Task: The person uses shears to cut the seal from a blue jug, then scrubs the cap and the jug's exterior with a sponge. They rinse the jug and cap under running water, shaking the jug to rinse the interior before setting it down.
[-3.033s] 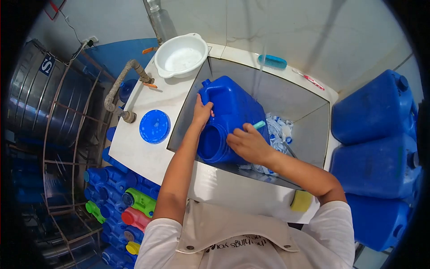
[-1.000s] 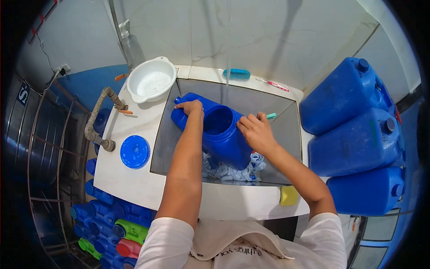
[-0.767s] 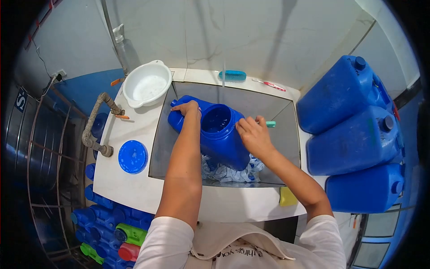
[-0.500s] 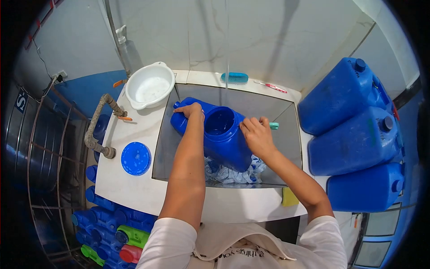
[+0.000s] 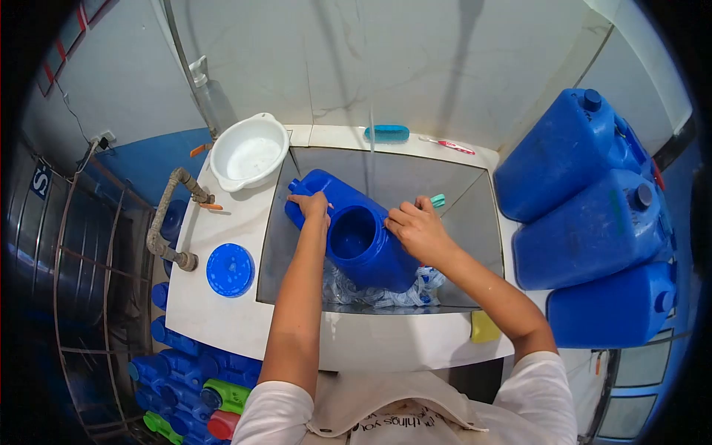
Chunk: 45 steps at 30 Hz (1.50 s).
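Note:
A blue plastic jerry can (image 5: 386,259) lies tilted in the sink, its wide round mouth uncapped and facing me. My left hand (image 5: 313,208) is closed around its handle at the upper left. Beside the mouth, on the right, my right hand (image 5: 417,228) has its fingers curled, close against the can. The pale green end of a tool (image 5: 438,200) sticks out past those fingers; the rest of it is hidden. Beneath the can, crumpled white and blue plastic material (image 5: 356,294) lies in the grey sink (image 5: 463,285).
On the counter (image 5: 204,319) are a round blue lid (image 5: 230,270), a white basin (image 5: 251,152), a teal brush (image 5: 386,133), a red-and-white toothbrush (image 5: 454,147) and a yellow sponge (image 5: 485,326). Large blue jerry cans (image 5: 586,230) stand on the right. A tap pipe (image 5: 157,230) rises at left.
The can has turned so that its mouth faces me more and sits further left and lower. My right hand has shifted slightly left along with it. My left hand keeps its hold.

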Motion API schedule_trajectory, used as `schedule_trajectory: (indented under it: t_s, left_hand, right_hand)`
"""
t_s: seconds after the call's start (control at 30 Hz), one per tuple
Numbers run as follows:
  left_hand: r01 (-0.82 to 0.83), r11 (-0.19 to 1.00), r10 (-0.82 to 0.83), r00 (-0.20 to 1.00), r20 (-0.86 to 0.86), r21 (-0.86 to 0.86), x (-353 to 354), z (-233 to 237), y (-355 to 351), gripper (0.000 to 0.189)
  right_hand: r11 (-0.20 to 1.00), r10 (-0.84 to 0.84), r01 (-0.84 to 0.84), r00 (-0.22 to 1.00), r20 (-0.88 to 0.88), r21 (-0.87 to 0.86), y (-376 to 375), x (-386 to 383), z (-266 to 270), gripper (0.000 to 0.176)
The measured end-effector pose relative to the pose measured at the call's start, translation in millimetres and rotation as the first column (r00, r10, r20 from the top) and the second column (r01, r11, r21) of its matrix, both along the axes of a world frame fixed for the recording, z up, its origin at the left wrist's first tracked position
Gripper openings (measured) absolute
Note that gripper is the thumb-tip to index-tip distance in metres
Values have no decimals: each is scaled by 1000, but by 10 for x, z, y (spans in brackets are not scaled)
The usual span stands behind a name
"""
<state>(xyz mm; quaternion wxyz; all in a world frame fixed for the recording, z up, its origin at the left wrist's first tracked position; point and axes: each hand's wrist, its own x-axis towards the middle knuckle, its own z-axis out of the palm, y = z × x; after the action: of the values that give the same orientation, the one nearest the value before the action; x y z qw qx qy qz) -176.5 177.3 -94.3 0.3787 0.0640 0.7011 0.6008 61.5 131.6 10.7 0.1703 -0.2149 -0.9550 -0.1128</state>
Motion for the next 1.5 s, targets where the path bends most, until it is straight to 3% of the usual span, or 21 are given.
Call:
schedule_trajectory:
  t_s: [0.13,0.23,0.33,0.4,0.47,0.57,0.7,0.77,0.83,0.93,1.03,1.1,1.17,1.2,1.23,1.3,1.33,1.37,1.4,1.47,1.5]
  left_hand:
    - [24,999,-24,1000,-19,36,-36,-90,-47,98]
    - [70,997,-71,997,15,41,-55,-95,-96,95]
    - [84,981,-90,995,29,172,-94,-240,-210,93]
    - [123,961,-129,992,9,247,-105,-276,-316,91]
    - [96,971,-105,994,30,220,-102,-302,-366,86]
    - [54,979,-57,998,9,197,-1,-122,-446,78]
    - [18,967,-46,993,108,253,93,29,-501,69]
    - [-61,959,0,977,213,276,192,60,-531,63]
    - [-82,964,34,981,189,253,222,-10,-557,55]
    - [-37,945,-29,980,196,325,263,-106,-624,43]
    - [44,957,-64,996,62,285,152,-134,-863,37]
    - [462,873,-473,880,42,157,-19,-79,-1113,42]
    - [527,848,-526,850,-29,50,-1,81,-1256,49]
    - [586,793,-608,749,-263,-166,52,129,-1325,46]
    - [572,725,-688,572,-447,-383,102,167,-1384,44]
    - [529,714,-697,478,-534,-458,118,229,-1453,48]
    - [454,673,-739,386,-552,-584,120,251,-1477,49]
    - [359,625,-781,294,-551,-693,127,277,-1506,51]
    - [352,631,-776,297,-557,-691,137,361,-1531,51]
    - [283,464,-886,174,-431,-840,120,560,-1563,50]
    - [273,465,-885,170,-434,-842,99,542,-1600,50]
  right_hand:
    - [999,37,-37,999,16,-10,-54,3,28,14]
    - [992,53,-53,999,0,-113,8,55,-33,29]
    - [984,53,-61,997,-50,-168,302,131,-179,26]
    - [970,-169,137,975,-147,-203,842,271,-454,23]
    - [872,-332,259,936,-113,-415,1350,373,-552,20]
    - [840,-411,304,897,-161,-451,2079,458,-761,20]
    - [920,-275,187,934,-227,-345,2745,586,-1104,19]
    - [894,-442,414,762,-473,-170,2985,777,-1222,16]
    - [722,-689,655,708,-155,-224,2975,1069,-1172,13]
    - [778,-612,558,777,-148,-288,2931,1347,-1053,13]
    - [804,-584,530,790,-188,-272,2750,1297,-608,16]
    - [808,-567,505,807,-166,-304,2430,1153,-220,17]
    - [688,-551,503,831,74,-522,1933,841,356,18]
    - [646,-434,374,897,82,-666,1718,645,606,20]
    - [568,-313,245,947,69,-786,1546,400,771,21]
    - [687,-29,-63,993,-113,-724,1349,-196,728,23]
    - [766,118,-226,970,-213,-602,1366,-556,534,23]
    - [785,135,-202,978,-156,-585,1322,-946,495,22]
    - [818,114,-165,986,-125,-551,1278,-1345,463,21]
    - [901,-21,-16,997,-80,-433,1265,-2130,321,21]
    - [923,-65,34,996,-68,-383,1309,-2501,185,21]
